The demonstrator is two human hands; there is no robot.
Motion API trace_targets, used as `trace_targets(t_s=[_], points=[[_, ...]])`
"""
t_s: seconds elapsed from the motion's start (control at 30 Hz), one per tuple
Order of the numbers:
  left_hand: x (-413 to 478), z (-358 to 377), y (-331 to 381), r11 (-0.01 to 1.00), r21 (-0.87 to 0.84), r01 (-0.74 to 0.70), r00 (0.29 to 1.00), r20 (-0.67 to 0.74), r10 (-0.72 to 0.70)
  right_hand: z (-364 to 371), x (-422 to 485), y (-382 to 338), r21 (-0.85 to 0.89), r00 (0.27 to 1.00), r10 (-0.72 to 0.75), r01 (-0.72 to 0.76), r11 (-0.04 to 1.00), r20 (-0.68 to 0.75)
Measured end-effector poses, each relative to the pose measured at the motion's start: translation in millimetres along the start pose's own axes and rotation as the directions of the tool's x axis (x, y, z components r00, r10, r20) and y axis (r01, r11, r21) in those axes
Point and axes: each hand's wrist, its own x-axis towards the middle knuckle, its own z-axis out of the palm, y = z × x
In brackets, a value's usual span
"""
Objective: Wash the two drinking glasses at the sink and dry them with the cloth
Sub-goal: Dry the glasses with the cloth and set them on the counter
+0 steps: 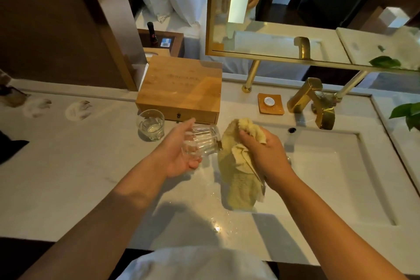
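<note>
Head view, left hand (178,157) holding glass (204,140), right hand (267,154) gripping cloth (238,188), box (181,88) lettering illegible.

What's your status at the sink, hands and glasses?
Left hand holds ribbed glass on its side. Right hand grips bunched cloth beside it. Second glass upright on counter by wooden box. Nothing blocking.

Left grip (176,158) palm up, fingers cupped, right grip (266,152) clenched, forearms extended
</note>
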Motion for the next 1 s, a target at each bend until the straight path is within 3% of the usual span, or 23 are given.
trace_targets(t_s=[0.07, 0.1, 0.17, 0.23, 0.3, 0.4, 0.5, 0.77, 1.0], points=[[-3.9, 7.2, -2.1, 0.952, 0.276, -0.131, 0.985, -0.075, 0.157, 4.7, 0.7, 0.9, 0.103, 0.992, 0.125, -0.126, 0.987, 0.013], [-6.1, 10.8, -3.2, 0.878, 0.439, -0.192, 0.962, -0.092, 0.257, 7.8, 0.3, 1.2, 0.097, 0.990, 0.139, -0.141, 0.985, 0.021], [-7.5, 14.9, -6.9, 0.624, 0.729, -0.280, 0.890, -0.047, 0.454, 15.4, -1.4, 2.4, 0.068, 0.990, 0.139, -0.141, 0.988, 0.037], [-7.3, 15.1, -10.7, 0.256, 0.931, -0.259, 0.813, 0.067, 0.578, 22.0, -2.8, 3.3, 0.052, 0.989, 0.140, -0.142, 0.989, 0.047], [-2.9, 11.4, -13.8, -0.051, 0.982, -0.182, 0.777, 0.176, 0.605, 24.7, -4.0, 4.4, 0.043, 0.988, 0.147, -0.149, 0.988, 0.053], [11.1, 2.7, -12.9, -0.292, 0.954, -0.072, 0.776, 0.238, 0.584, 24.1, -4.5, 6.1, 0.050, 0.986, 0.161, -0.164, 0.985, 0.052], [28.0, -0.3, -6.1, -0.375, 0.927, 0.004, 0.801, 0.221, 0.556, 23.0, -4.8, 7.0, 0.029, 0.985, 0.163, -0.165, 0.986, 0.062], [66.1, -5.6, 19.8, -0.380, 0.922, 0.069, 0.849, 0.146, 0.507, 19.1, -9.2, 7.5, -0.014, 0.980, 0.183, -0.183, 0.983, 0.079], [76.2, -4.7, 29.0, -0.395, 0.913, 0.099, 0.846, 0.131, 0.516, 18.3, -5.3, 7.2, -0.044, 0.979, 0.189, -0.186, 0.982, 0.078]])
